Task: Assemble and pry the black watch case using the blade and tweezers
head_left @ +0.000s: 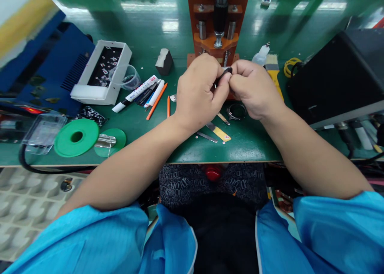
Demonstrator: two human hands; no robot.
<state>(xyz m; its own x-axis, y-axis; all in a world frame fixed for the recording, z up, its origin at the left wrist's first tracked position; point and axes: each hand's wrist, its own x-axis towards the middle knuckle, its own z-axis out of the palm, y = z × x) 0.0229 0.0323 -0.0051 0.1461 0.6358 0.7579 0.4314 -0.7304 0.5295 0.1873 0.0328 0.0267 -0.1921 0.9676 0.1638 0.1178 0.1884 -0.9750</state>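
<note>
Both hands meet in front of an orange press (218, 16) with a dark plunger. My left hand (201, 92) is closed, its thumb and fingers pinching a small black curved part (228, 71). Close against it, my right hand (254, 89) is also closed, thumb and forefinger at the part's right end; whether it grips the same part is hard to tell. A dark ring-shaped part (237, 111) lies on the green table just below my right hand. Yellow-handled tweezers (220, 133) and a thin metal tool (207, 137) lie under my left wrist.
Left are a white box (123, 62) of small pieces, a clear cup (130, 78), markers (139, 91), an orange stick (157, 101) and a green solder spool (76, 137). Right are a brush (273, 72), a bottle (261, 55) and a black box (333, 76). A moulded tray (27, 198) sits lower left.
</note>
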